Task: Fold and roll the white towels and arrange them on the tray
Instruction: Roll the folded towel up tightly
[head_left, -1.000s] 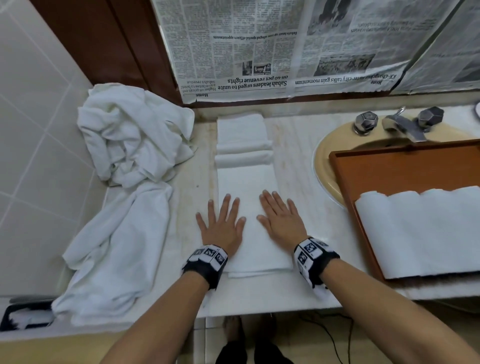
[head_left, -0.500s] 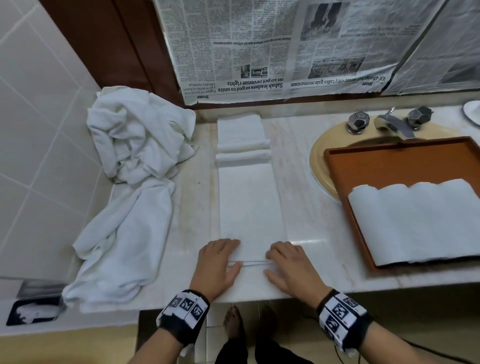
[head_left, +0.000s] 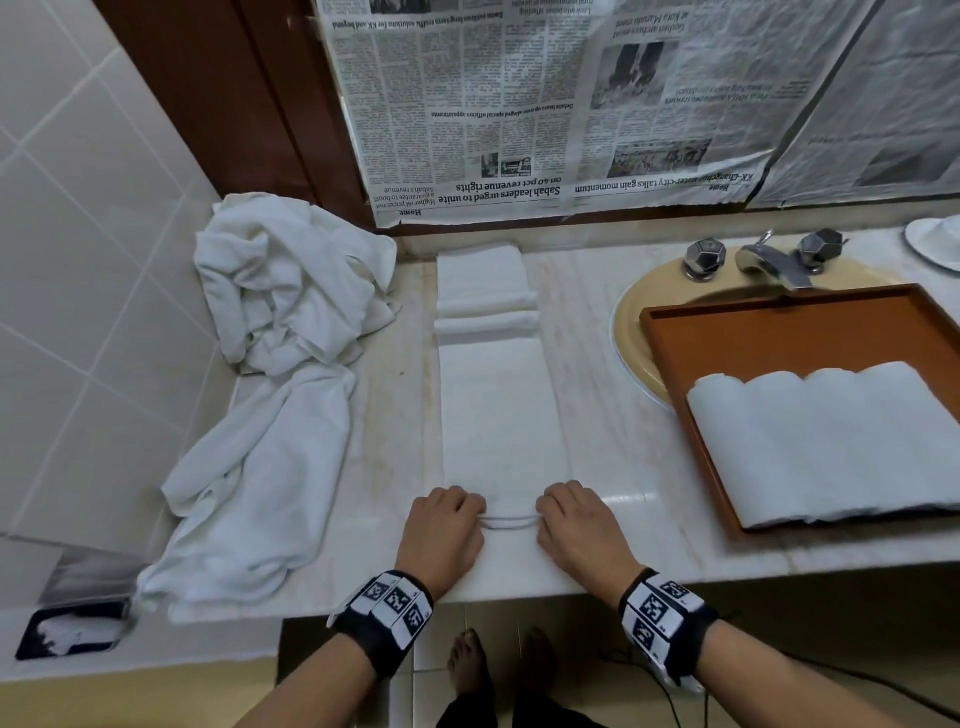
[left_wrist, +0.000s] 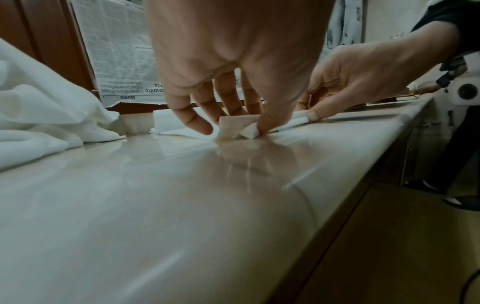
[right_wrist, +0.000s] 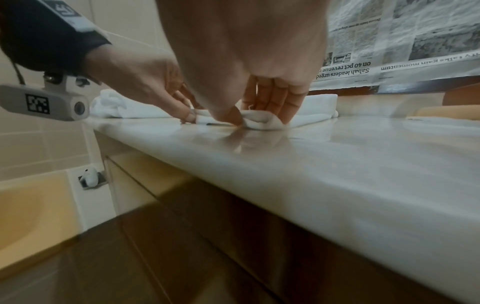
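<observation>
A long white towel (head_left: 498, 410) folded into a narrow strip lies on the marble counter, running away from me. My left hand (head_left: 449, 525) and right hand (head_left: 571, 519) pinch its near end (left_wrist: 246, 127) (right_wrist: 262, 121), which is curled over into a small first turn. In the wrist views the fingers of both hands bend round that rolled edge. A brown tray (head_left: 779, 332) sits over the sink at the right with several rolled white towels (head_left: 831, 441) side by side in it.
A heap of loose white towels (head_left: 275, 364) fills the counter's left side. Two folded towels (head_left: 485, 291) lie at the strip's far end. The sink (head_left: 636, 332) with its tap (head_left: 769, 260) is at the right, newspaper (head_left: 571, 104) covers the wall.
Both hands slid from flat on the towel's middle back to its near end, took hold of the edge and began turning it over into a roll.
</observation>
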